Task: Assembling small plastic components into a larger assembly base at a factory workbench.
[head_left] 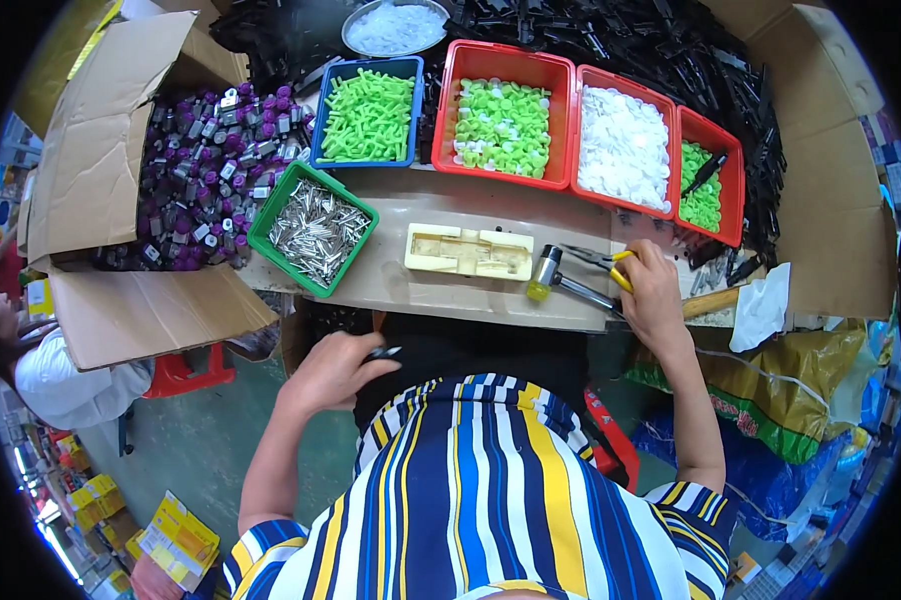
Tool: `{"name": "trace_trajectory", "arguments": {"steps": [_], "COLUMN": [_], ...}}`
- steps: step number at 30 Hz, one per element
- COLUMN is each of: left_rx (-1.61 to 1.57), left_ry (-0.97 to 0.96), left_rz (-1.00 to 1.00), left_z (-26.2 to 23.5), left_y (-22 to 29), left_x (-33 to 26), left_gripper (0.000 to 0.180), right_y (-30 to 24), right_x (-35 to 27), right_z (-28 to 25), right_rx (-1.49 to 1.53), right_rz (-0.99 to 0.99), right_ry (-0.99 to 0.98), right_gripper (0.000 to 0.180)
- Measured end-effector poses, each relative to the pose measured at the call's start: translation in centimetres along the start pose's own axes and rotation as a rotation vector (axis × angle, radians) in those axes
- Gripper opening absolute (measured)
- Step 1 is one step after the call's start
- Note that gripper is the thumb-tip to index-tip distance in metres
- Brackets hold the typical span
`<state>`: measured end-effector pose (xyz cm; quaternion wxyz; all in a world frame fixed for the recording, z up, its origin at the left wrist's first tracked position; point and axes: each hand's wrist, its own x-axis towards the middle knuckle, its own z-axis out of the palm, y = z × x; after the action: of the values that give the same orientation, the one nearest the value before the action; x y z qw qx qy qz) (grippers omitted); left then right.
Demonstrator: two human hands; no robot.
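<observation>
My right hand [654, 292] is at the right side of the worktable, its fingers closed round the yellow handles of a pair of pliers [593, 257]. The plier jaws point left, over the tabletop. Just below them lies a hammer [545, 272] with a black and clear-yellow head; its shaft runs toward my right hand. Left of the hammer sits a cream moulded block [469, 251] with recesses in its top. Off the table's near edge, above my lap, my left hand [333, 370] pinches a small dark piece [384, 353] with a pale tip, too small to name.
Bins of metal pins [319, 232], green sticks [369, 116], green caps [503, 126], white discs [624, 147] and green pieces [701, 190] ring the block. A carton [101, 150] of purple-and-grey parts stands left. Black parts [611, 35] heap behind. Someone in white [66, 375] sits left.
</observation>
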<state>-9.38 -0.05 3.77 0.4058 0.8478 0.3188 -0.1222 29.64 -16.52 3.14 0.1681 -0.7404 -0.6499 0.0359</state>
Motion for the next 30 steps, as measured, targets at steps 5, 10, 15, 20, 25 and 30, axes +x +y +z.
{"name": "trace_trajectory", "arguments": {"steps": [5, 10, 15, 20, 25, 30], "left_rx": [0.210, 0.033, -0.090, -0.123, 0.002, 0.221], "left_ry": [-0.055, -0.028, 0.053, 0.494, 1.046, 1.340], "left_rz": [-0.263, -0.085, 0.356, 0.429, 0.160, -0.118], "left_z": [2.8, -0.4, -6.6, -12.8, -19.4, -22.6], "left_y": [-6.3, -2.7, 3.2, 4.8, 0.0, -6.9], "left_x": [-2.9, -2.1, 1.2, 7.5, 15.7, 21.2], "left_gripper": [0.034, 0.039, 0.035, 0.024, 0.024, 0.031], "right_y": [0.3, -1.1, -2.2, -3.1, -3.5, -3.0], "right_x": [-0.3, 0.1, -1.8, -2.7, -2.5, -2.1], "right_z": [-0.3, -1.3, -2.3, -0.7, 0.5, 0.6], "right_rx": [-0.001, 0.029, 0.188, 0.017, 0.017, 0.045], "right_rz": [0.069, 0.036, 0.072, 0.016, 0.019, 0.062], "right_ry": [-0.011, 0.026, -0.027, -0.057, 0.030, 0.055], "right_gripper": [0.027, 0.036, 0.036, 0.026, 0.021, 0.020]}}
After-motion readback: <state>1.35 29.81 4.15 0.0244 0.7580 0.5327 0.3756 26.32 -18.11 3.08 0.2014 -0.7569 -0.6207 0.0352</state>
